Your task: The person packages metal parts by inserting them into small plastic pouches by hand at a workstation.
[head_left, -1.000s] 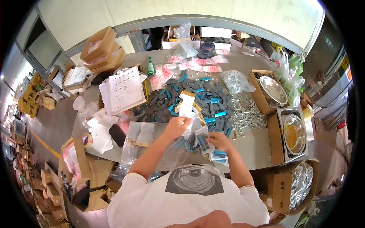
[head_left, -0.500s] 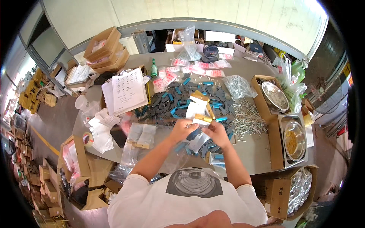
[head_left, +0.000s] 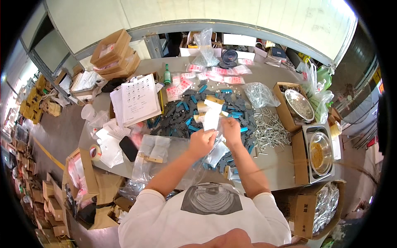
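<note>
My left hand is closed in a fist, its knuckles against the lower end of a white packet. Just to the right and a little farther off, my right hand is also closed, fingers curled and slightly blurred. Whatever is pinched in either hand is too small or hidden; a bit of clear plastic shows between them. Beyond my hands, packets with tan card strips lie on a heap of dark grey and blue parts. A crumpled clear bag rests under my wrists.
Loose screws and a screw bag lie right of the heap. Steel bowls stand at the right edge. A clipboard, green bottle, black phone and flat plastic bags are left. Open cartons flank me.
The tan-topped packet between my fingers has left them, and another lies on the heap. My hands have drawn apart, the right moving up, and both are now closed.
</note>
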A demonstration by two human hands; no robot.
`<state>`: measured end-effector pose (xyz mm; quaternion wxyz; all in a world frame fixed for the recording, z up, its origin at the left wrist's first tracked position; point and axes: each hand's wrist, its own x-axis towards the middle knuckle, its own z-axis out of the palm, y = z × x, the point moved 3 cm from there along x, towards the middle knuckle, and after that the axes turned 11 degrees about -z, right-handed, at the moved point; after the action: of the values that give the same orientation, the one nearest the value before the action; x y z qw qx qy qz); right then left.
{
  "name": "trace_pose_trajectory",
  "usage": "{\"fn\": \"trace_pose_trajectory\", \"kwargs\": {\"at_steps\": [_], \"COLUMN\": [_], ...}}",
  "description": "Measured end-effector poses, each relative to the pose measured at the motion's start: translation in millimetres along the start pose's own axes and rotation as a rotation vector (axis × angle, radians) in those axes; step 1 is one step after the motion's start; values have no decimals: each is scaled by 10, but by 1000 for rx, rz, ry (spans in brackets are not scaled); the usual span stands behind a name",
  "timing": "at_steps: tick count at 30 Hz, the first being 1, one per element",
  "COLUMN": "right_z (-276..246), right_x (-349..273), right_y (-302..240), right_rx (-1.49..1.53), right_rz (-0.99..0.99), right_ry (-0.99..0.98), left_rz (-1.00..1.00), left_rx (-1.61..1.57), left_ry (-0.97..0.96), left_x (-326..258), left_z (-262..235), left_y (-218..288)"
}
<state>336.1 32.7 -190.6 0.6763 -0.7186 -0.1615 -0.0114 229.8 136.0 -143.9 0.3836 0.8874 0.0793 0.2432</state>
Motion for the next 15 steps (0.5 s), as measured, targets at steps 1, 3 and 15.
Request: {"fn": "trace_pose_trajectory", "kwargs": {"at_steps": [1,3,15], "right_z": [-14,-32,206], "right_x": [76,114,309], "right_y": [123,159,-44], "right_rx": [261,492,906], "right_rz": [140,394,373], "right_ry": [139,88,247], "left_rz": [10,13,-1050], "left_rx": [-65,-122,-1296], "left_ry": [83,179,-507], "left_x": [2,1,30], "left_z": [-8,-43,280], "left_y": [16,-107,-533]}}
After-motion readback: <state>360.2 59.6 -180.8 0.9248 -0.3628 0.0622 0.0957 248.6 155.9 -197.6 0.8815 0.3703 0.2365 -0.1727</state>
